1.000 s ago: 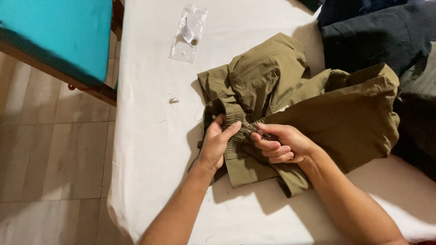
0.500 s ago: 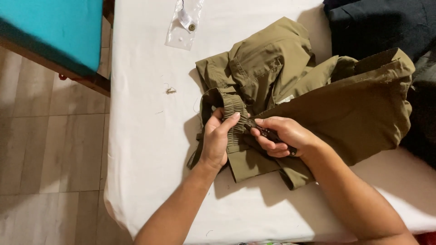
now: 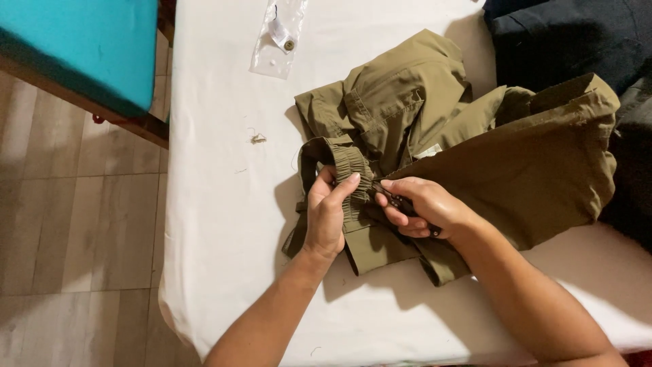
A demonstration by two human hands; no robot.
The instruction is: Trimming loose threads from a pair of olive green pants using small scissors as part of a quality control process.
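The left hand lies on the olive garment, its fingers curled loosely and closed down over the gathered elastic waistband, the thumb stretched out along the ribbing toward the other hand. The right hand sits just beside it, fingers folded tight around a small dark tool; only a slim dark part shows between thumb and forefinger and again at the heel of the palm, so its kind cannot be told. The tip of that tool meets the waistband close to the left thumb. Both forearms come in from the bottom edge.

The garment is bunched in the middle of a table covered with a white cloth, the waistband end turned toward the person, the wider part spread off to the right. A small pale label peeks out from a fold just above the right hand.

Near the top edge of the white cloth lies a clear, flat, oblong plastic bag with a white tag and a small round button inside. Left of the garment, well apart from it, lies a tiny tangle of thread.

Dark clothes are piled at the upper right, touching the garment's far edge. A teal seat on a wooden frame stands at the upper left over a tiled floor
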